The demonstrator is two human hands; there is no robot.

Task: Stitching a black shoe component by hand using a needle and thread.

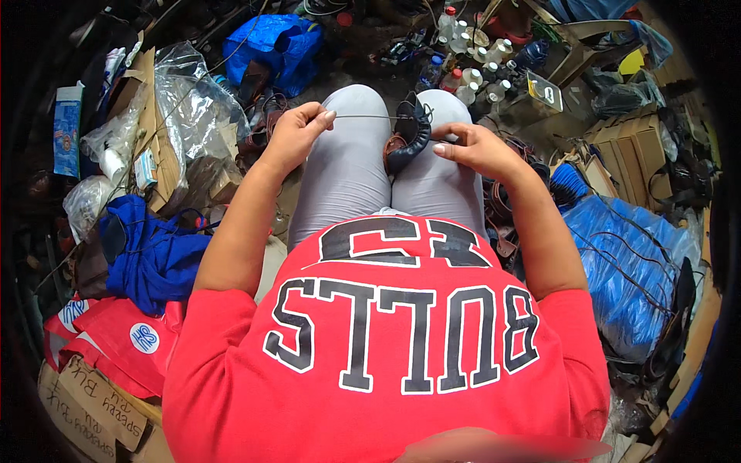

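Observation:
A dark shoe [417, 137] with a brown part on its left side rests between my grey-trousered knees. From its upper part a thin dark lace [363, 116] stretches taut to the left. My left hand [299, 133] pinches the far end of that lace between thumb and fingertips, above my left thigh. Close by the shoe's right side is my right hand [477, 148], over my right thigh, thumb and fingers bent together. Whatever lies in those fingers is too small or hidden to make out.
Several small bottles [468, 65] stand beyond my right knee. A blue plastic bag [274, 48] lies beyond my left one. Clear plastic wrapping [189, 116] and blue cloth [150, 251] crowd my left; cardboard boxes [629, 154] and a blue plastic-wrapped bundle [617, 266] crowd my right.

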